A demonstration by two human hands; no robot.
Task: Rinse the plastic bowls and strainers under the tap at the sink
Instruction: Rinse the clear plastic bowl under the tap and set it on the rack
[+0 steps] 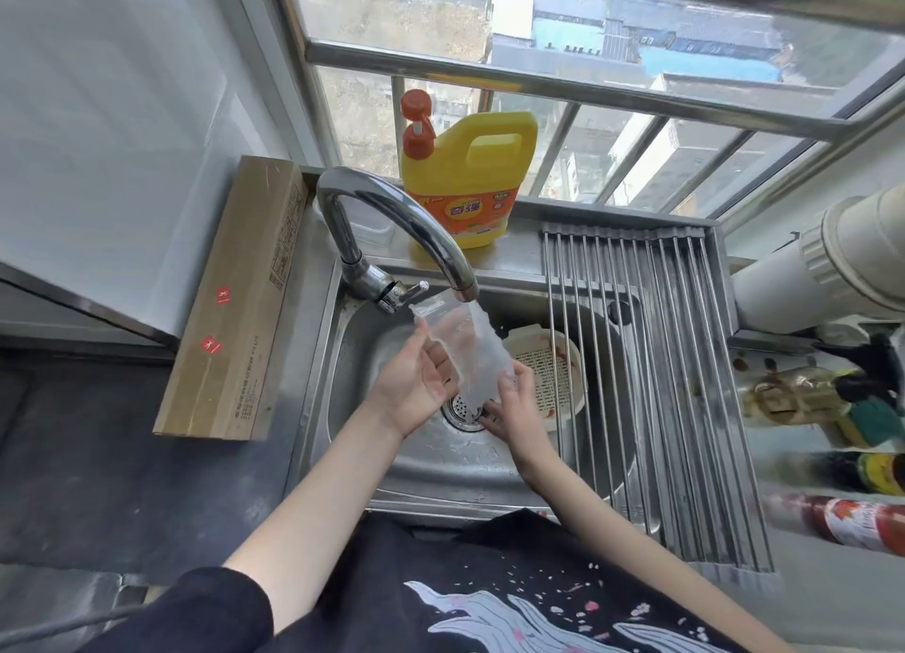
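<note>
A clear plastic container (467, 346) is held tilted under the spout of the chrome tap (392, 231), over the steel sink (392, 461). My left hand (416, 383) grips its left edge, palm up. My right hand (514, 407) holds its lower right end, just above the drain (460, 410). Whether water runs from the tap is hard to tell. A cream plastic strainer (548, 373) with red stains lies in the sink's right part, partly under the rack.
A roll-up steel drying rack (651, 358) covers the sink's right side. A yellow detergent jug (465, 177) stands on the ledge behind the tap. A long cardboard box (235, 300) leans at the left. Sauce bottles (832, 471) lie at the right.
</note>
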